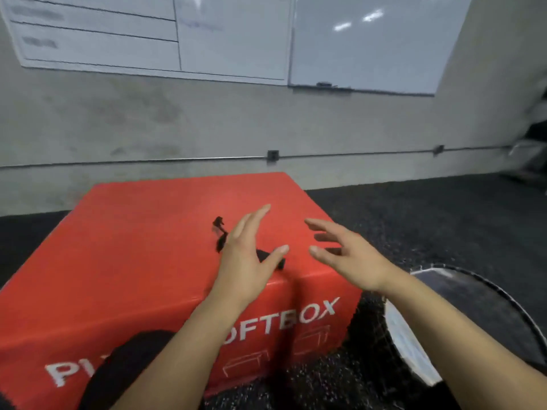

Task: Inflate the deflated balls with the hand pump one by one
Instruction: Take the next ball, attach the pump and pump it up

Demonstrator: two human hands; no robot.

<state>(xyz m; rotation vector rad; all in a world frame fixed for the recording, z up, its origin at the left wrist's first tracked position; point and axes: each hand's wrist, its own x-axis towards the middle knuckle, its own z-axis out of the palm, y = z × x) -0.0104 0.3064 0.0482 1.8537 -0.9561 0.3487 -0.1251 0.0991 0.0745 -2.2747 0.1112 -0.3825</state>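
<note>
Both hands up over the red soft box (142, 250), nothing held. Left hand (245, 258) has fingers straight and together, pointing away from the camera, thumb splayed out to the right. Right hand (346, 255) has fingers straight and loosely spread, pointing left toward the other hand, thumb below them. Palms face each other with a clear gap between; the two thumb tips are near but apart.

Hand pump (220, 233): small black item lying on the box top, mostly hidden behind the left hand. One black end sticks out up-left of the hand, another black bit shows between its thumb and palm. Blurred, so can't tell whether the hand touches it or just hovers above.

Box: red, flat top, white lettering on the front face reading partly "OFTBOX", plus white outline drawings under it. Left forearm crosses that face. Dark shape (127, 371) at bottom left overlaps the box front, can't tell what it is.

Ball (461, 318): black-and-white object on the floor just right of the box, under the right forearm, looks flattened, edges smeared by motion blur.

Floor (414, 208) is dark speckled rubber. Grey concrete wall (266, 119) behind, with a conduit (133, 161) running along it. Whiteboards (236, 34) mounted above.
</note>
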